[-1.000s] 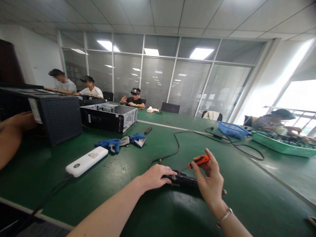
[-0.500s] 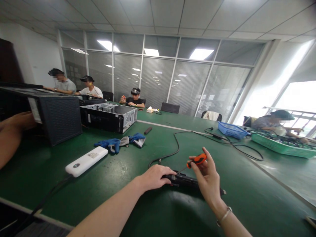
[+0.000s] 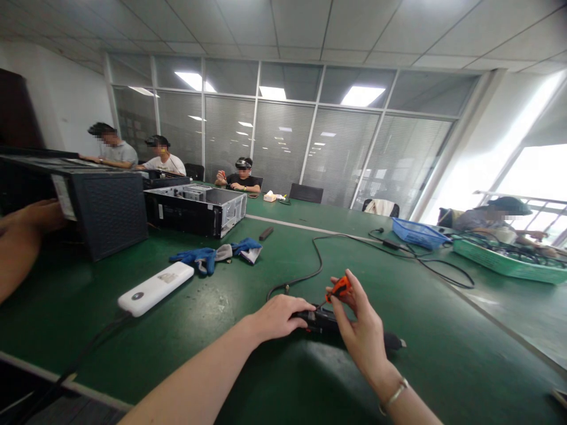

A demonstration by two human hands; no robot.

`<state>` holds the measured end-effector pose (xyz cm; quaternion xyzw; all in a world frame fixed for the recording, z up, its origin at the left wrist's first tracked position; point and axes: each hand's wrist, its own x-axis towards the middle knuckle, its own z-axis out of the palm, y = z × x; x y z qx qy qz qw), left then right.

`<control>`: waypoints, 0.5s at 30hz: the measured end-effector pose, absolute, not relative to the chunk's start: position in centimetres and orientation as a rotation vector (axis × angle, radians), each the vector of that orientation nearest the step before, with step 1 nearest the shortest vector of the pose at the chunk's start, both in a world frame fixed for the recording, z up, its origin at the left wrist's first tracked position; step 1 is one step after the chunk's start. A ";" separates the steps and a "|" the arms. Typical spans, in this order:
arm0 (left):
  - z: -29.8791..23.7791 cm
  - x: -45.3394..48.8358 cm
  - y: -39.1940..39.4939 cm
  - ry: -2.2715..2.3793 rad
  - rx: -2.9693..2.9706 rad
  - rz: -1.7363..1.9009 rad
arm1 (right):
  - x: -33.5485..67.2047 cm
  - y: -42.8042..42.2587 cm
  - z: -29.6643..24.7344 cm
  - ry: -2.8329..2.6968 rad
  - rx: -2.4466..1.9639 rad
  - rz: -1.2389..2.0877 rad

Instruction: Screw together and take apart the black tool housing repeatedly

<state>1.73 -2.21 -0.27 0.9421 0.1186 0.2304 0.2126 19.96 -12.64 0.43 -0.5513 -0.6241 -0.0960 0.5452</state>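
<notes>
My left hand (image 3: 275, 317) grips the cord end of a black corded electric screwdriver (image 3: 325, 323), its fingers and thumb closed round it. The tool lies along the green table, with a metal tip at its right end. Between the thumb and fingers of my right hand (image 3: 364, 339) is a small orange-and-black screwdriver (image 3: 340, 288). It leans over the tool, and its shaft points down to the body near my left fingertips. Whether the tip sits in a screw is too small to tell. My right hand covers part of the tool's middle.
A white power strip (image 3: 156, 289) and blue-grey gloves (image 3: 208, 258) lie to the left. Computer cases (image 3: 113, 212) stand beyond, with another person's arm (image 3: 22, 236) at one. A black cable (image 3: 319, 260) runs towards a blue basket (image 3: 419, 234) and a green basket (image 3: 509, 260). Several people sit around.
My right hand has moved left and slightly down with the small screwdriver, which now stands more steeply over the black tool. My left hand stays in place.
</notes>
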 end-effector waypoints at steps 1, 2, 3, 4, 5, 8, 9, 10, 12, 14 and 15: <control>-0.3 1.7 -2.2 0.330 2.615 0.640 | 20.0 -12.6 0.4 -1.459 -1.321 -0.263; -0.2 1.7 -2.2 0.330 2.614 0.640 | 20.1 -12.6 0.4 -1.436 -1.330 -0.296; -0.2 1.7 -2.3 0.330 2.612 0.641 | 20.1 -12.5 0.4 -1.421 -1.332 -0.313; -0.2 1.8 -2.3 0.328 2.611 0.640 | 20.2 -12.5 0.3 -1.419 -1.326 -0.304; -0.2 1.8 -2.3 0.328 2.608 0.640 | 20.2 -12.5 0.3 -1.428 -1.311 -0.273; -0.1 1.8 -2.3 0.334 2.599 0.640 | 20.0 -12.4 0.1 -1.468 -1.247 -0.134; -0.1 1.8 -2.2 0.336 2.594 0.640 | 19.9 -12.4 0.1 -1.467 -1.241 -0.121; -0.1 1.8 -2.2 0.336 2.589 0.638 | 19.9 -12.4 0.0 -1.457 -1.248 -0.139; -0.1 1.8 -2.1 0.328 2.578 0.629 | 19.9 -12.4 -0.1 -1.426 -1.287 -0.238; -0.1 1.8 -2.1 0.321 2.565 0.622 | 20.1 -12.4 -0.1 -1.421 -1.308 -0.312; -0.2 1.9 -2.0 0.319 2.557 0.620 | 20.1 -12.4 -0.2 -1.436 -1.298 -0.306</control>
